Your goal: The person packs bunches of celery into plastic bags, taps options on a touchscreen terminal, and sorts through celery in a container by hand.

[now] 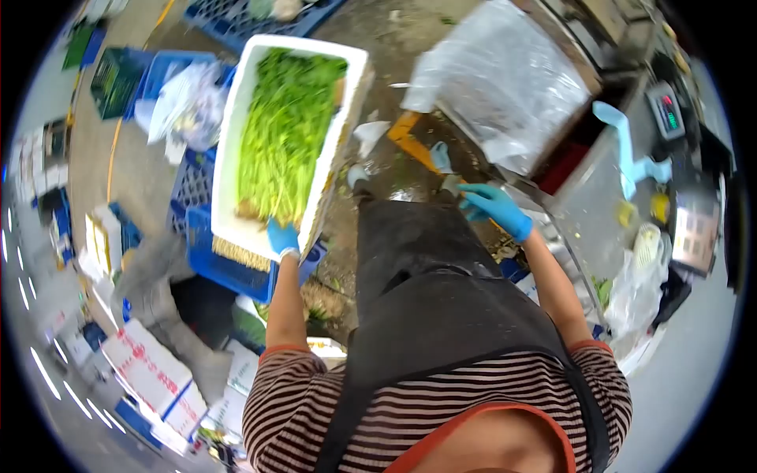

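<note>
A white foam box (pixel 360 67) stands to my left, filled with bright green celery (pixel 276 142) whose pale stem ends lie towards me. My left hand (pixel 282 236), in a blue glove, reaches over the box's near rim. Its fingers close round the stem ends at the near end; their tips are partly hidden. My right hand (pixel 497 211), also blue-gloved, hovers beside my dark apron (pixel 441 268), close to the metal table's edge. Its fingers are stretched towards the left and nothing shows in them.
Blue crates (pixel 225 272) are under and beside the box. White bags (pixel 188 106) lie further left. On the right, a metal table (pixel 583 205) bears a digital scale (pixel 666 110) and a plastic bag (pixel 635 296). Clear plastic sheeting (pixel 505 79) lies ahead. Scraps litter the wet floor.
</note>
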`<action>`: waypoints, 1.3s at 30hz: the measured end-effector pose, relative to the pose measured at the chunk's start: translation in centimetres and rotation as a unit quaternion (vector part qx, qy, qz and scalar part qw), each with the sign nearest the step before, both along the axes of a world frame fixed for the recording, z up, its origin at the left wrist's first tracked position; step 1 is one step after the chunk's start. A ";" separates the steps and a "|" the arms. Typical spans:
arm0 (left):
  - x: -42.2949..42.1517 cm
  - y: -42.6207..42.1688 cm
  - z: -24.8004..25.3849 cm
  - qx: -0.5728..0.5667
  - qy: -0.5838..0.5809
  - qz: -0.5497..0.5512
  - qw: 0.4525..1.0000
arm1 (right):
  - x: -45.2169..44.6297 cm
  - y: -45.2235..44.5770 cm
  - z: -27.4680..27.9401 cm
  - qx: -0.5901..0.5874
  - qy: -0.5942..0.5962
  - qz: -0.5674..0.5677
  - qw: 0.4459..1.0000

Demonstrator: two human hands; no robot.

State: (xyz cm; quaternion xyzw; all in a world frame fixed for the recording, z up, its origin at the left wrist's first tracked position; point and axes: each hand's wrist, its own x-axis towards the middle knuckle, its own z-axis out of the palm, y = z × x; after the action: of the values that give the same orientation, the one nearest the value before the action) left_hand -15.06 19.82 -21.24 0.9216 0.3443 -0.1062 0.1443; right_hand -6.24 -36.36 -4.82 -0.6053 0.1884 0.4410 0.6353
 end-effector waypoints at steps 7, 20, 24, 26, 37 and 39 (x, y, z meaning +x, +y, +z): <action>3.9 6.0 -4.8 -0.153 0.068 0.021 0.986 | 3.2 18.1 -0.5 0.046 0.115 0.157 0.980; -2.9 7.1 -15.8 -0.359 0.089 0.069 0.926 | 7.7 40.5 -10.9 -0.015 -0.102 0.454 0.885; 0.0 7.2 -10.5 -0.268 0.155 0.000 0.951 | 11.0 48.2 -16.9 -0.074 -0.458 0.578 0.672; -1.4 7.4 -11.2 -0.244 0.140 -0.018 0.959 | 11.9 51.6 -21.5 -0.057 -0.549 0.620 0.558; -6.1 7.3 -18.5 -0.318 -0.085 0.464 0.823 | 10.6 48.5 -25.3 -0.154 -0.447 0.764 0.438; -4.2 7.4 -18.3 -0.270 0.053 0.440 0.855 | 10.3 48.3 -25.5 -0.155 -0.477 0.745 0.440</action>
State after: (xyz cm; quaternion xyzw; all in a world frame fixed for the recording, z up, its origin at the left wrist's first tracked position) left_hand -19.24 27.25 -39.56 0.5915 0.6789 -0.1690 0.4008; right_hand 4.03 11.95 -30.33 -0.7157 -0.6022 0.3497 -0.0531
